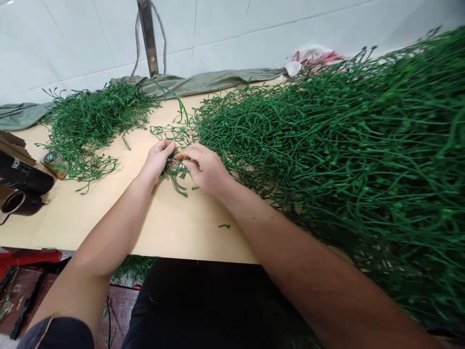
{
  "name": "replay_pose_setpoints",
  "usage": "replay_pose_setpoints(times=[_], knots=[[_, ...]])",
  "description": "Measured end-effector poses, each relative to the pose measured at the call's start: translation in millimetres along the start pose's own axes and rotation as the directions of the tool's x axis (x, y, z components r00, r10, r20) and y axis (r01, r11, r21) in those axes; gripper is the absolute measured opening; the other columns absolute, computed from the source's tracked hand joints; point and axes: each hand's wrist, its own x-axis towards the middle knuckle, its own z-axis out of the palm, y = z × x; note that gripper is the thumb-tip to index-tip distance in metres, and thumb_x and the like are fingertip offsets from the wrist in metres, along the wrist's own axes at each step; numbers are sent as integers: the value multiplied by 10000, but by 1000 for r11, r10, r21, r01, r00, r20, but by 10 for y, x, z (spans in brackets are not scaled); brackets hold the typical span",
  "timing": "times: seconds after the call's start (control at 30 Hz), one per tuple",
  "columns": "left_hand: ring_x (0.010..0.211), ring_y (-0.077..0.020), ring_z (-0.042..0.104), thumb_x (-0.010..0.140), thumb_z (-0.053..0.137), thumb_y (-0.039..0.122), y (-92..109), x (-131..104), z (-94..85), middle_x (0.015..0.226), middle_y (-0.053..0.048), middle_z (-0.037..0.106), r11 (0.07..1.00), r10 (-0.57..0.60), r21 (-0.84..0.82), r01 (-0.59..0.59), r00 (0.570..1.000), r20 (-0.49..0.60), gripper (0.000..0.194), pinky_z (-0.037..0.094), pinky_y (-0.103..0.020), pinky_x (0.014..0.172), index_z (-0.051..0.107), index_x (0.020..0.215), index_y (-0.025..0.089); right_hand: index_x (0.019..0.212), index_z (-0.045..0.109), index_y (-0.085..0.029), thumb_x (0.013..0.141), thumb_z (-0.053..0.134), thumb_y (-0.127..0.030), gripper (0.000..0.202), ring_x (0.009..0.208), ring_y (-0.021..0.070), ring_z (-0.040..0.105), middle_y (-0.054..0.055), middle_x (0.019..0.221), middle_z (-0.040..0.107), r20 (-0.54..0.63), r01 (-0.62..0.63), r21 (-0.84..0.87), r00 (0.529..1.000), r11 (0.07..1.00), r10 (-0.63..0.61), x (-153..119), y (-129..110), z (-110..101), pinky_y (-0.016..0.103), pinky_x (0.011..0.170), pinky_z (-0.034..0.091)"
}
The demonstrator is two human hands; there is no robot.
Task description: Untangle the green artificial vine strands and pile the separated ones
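Note:
My left hand (158, 159) pinches a small bunch of thin green plant stems (176, 182) above the table, their ends hanging below my fingers. Close by on its right, my right hand (208, 170) has its thumb and fingers bent together at the same stems; its fingertips partly hide the place where they meet. A few loose green sprigs (170, 132) lie just beyond both hands. Right of my right hand spreads a large heap of long green stems (312, 135) with small knobby tips. A smaller heap of cut sprigs (98, 114) lies to the left.
The pale tabletop (174, 228) carries one stray bit of stem (224, 226). At the left edge are a black bottle (25, 173), a dark mug (23, 202) and a tape roll (55, 164). A grey-green cloth (210, 81) runs along the tiled wall, below a metal bracket (148, 39).

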Motion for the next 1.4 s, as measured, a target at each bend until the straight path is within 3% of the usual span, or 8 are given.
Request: replay_pose_setpoints(times=[0.3,0.6,0.8,0.97,1.1,1.2,1.3,1.4], knots=[[424,-12,438,857,470,138,26,-13,7,572,56,475,1000,-29,-9,28,999,-38,184,381,-132,433,461,673,132,840,670,-167,721,435,-49,289,899,180,589,85,923,631,-22,46,-12,999,999,-46,-10,17,14,302,807,475],[372,-25,413,879,435,152,43,3,25,481,69,446,999,-50,4,51,993,-103,219,349,-146,420,413,662,150,715,610,-171,890,392,-280,300,742,153,583,60,754,629,-139,-74,11,988,997,75,-3,-116,-31,281,708,445],[350,-7,303,862,410,80,4,84,23,436,86,348,1000,-26,-10,24,968,-251,243,228,-138,388,385,630,148,659,530,-189,901,365,-285,308,632,144,506,43,657,567,-141,159,-164,973,973,-183,-74,-354,13,279,618,378],[352,-18,298,903,336,124,28,182,-185,482,87,358,995,-50,-99,10,909,-414,223,215,-153,382,334,686,177,678,495,-194,920,303,-246,314,638,129,502,37,651,551,-120,397,-62,908,916,-402,-160,-632,71,266,624,389],[367,-10,308,893,388,133,35,154,-238,498,82,369,998,19,-48,-33,964,-265,223,237,-145,393,360,674,164,724,529,-190,919,334,-323,306,630,131,514,33,657,538,-263,120,-66,956,991,-133,-67,-366,-71,277,613,403],[366,-8,317,879,411,120,9,126,-203,504,81,368,1000,28,-8,-30,984,-175,213,240,-142,394,384,671,156,937,537,-189,928,286,-347,296,639,130,528,65,811,564,-486,-150,10,864,989,136,8,60,-330,308,634,440],[371,-3,328,868,424,103,-19,128,-171,506,79,374,998,67,16,-66,987,-148,217,237,-138,398,398,658,148,1198,429,-164,883,391,-357,371,902,209,559,167,1128,473,-632,-231,-80,764,970,130,16,355,-511,375,717,469],[381,-3,339,861,434,93,-34,130,-139,500,77,381,996,86,10,-85,989,-121,224,251,-134,408,410,643,141,1293,376,-161,809,518,-396,557,1175,313,425,197,1273,385,-537,-221,-279,843,935,39,-10,364,-447,481,898,415]])
